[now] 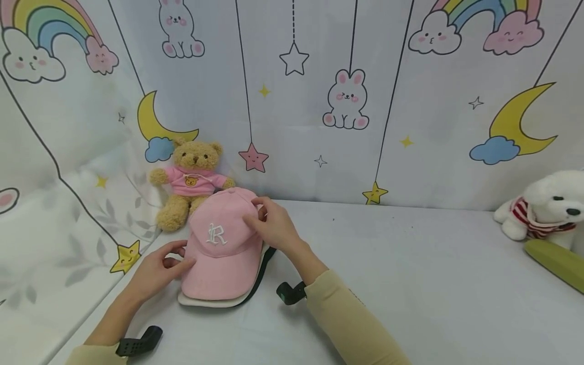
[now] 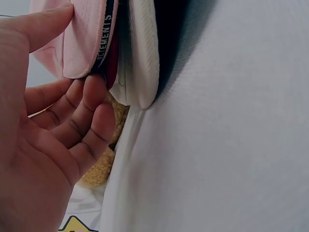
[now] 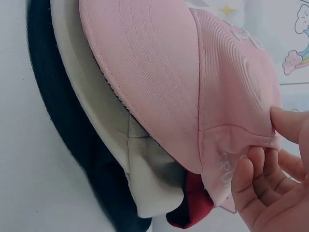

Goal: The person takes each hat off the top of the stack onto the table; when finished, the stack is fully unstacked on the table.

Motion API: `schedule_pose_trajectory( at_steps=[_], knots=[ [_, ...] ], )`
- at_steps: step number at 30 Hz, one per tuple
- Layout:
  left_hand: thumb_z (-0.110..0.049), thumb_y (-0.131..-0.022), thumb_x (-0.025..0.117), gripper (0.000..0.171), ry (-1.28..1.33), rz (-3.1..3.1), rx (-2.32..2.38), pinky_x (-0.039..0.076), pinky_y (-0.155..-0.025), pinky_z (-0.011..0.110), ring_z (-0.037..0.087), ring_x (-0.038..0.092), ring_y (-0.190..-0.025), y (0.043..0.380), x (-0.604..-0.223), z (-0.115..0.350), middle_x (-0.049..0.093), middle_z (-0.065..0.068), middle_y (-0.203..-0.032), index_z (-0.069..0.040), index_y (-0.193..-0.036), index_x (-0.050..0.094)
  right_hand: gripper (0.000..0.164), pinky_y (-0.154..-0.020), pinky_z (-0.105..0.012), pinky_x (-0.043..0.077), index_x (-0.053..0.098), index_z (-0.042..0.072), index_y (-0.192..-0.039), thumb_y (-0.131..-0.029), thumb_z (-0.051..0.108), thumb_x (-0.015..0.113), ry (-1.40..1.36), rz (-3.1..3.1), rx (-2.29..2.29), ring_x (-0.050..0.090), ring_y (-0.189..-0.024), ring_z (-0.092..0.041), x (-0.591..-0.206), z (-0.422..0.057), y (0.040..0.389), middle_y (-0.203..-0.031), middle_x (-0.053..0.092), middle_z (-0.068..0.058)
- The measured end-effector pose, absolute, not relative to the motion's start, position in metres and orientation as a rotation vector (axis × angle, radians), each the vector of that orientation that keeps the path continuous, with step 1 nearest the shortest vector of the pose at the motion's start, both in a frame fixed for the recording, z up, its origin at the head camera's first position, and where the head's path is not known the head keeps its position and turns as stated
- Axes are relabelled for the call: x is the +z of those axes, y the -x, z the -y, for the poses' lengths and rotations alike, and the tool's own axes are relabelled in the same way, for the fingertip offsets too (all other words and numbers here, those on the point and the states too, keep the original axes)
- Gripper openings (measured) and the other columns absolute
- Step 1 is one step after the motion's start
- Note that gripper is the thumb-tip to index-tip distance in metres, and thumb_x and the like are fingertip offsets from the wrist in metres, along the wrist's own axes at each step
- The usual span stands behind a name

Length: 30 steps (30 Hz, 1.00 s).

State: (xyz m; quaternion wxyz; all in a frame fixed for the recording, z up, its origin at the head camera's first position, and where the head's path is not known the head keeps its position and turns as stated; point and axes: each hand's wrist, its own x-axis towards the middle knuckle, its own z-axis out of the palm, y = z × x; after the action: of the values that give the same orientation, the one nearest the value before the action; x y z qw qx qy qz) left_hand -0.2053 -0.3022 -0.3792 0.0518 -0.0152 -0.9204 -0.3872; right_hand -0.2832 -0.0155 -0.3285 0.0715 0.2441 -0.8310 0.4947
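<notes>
Pink corduroy covered the cap (image 1: 222, 243) that topped a small stack of caps at the left of the table (image 1: 410, 263), with a white cap (image 1: 214, 302) under it and a dark cap (image 1: 261, 274) at the bottom. At the far left a teddy bear (image 1: 190, 180) in a pink top sat against the patterned backdrop (image 1: 292, 91), just behind the stack.

The left hand (image 1: 157, 268) held the near-left edge of the pink cap; in the left wrist view its thumb (image 2: 43, 24) lay on the outside of the cap and its curled fingers (image 2: 94, 96) pressed the inner band, so it pinched the edge. The right hand (image 1: 274, 225) gripped the right side of the cap's crown, thumb on top and fingertips (image 3: 246, 179) curled under the rim, as the right wrist view showed. A red lining (image 3: 195, 203) peeked out below that rim.

Far to the right, well apart from the caps, a white plush dog (image 1: 545, 205) lay at the table's edge, with a green object (image 1: 554, 261) just in front of it.
</notes>
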Motion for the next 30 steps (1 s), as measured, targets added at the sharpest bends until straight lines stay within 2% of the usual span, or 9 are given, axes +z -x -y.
schedule_pose_trajectory(
  at_steps=[12,23,30],
  knots=[
    [-0.037,-0.094,0.073,0.071,0.066,2.735,-1.188,0.048,-0.067,0.024,0.019,0.061,-0.089,0.203,-0.372,0.298,0.057,0.014,-0.118,0.003,-0.145,0.047,0.041,-0.053,-0.022,0.041,0.06,0.006,-0.134,-0.097,0.02,0.07,-0.716,2.389,1.53,0.048,-0.066,-0.012,-0.328,0.021,0.282,-0.078,0.052,-0.001],
    [-0.032,-0.096,0.072,0.064,0.127,2.656,-1.255,0.049,-0.067,0.023,0.014,0.06,-0.087,0.203,-0.364,0.294,0.054,0.013,-0.117,-0.003,-0.148,0.048,0.039,-0.058,-0.022,0.042,0.061,0.005,-0.133,-0.098,0.018,0.069,-0.761,2.299,1.551,0.05,-0.072,-0.014,-0.318,0.016,0.284,-0.082,0.053,-0.002],
    [-0.035,-0.096,0.072,0.066,0.117,2.662,-1.23,0.05,-0.07,0.022,0.016,0.06,-0.09,0.201,-0.355,0.29,0.053,0.012,-0.121,-0.005,-0.149,0.046,0.039,-0.058,-0.023,0.042,0.062,0.007,-0.134,-0.097,0.018,0.07,-0.778,2.247,1.587,0.05,-0.074,-0.016,-0.31,0.014,0.285,-0.082,0.054,-0.003]
  ],
)
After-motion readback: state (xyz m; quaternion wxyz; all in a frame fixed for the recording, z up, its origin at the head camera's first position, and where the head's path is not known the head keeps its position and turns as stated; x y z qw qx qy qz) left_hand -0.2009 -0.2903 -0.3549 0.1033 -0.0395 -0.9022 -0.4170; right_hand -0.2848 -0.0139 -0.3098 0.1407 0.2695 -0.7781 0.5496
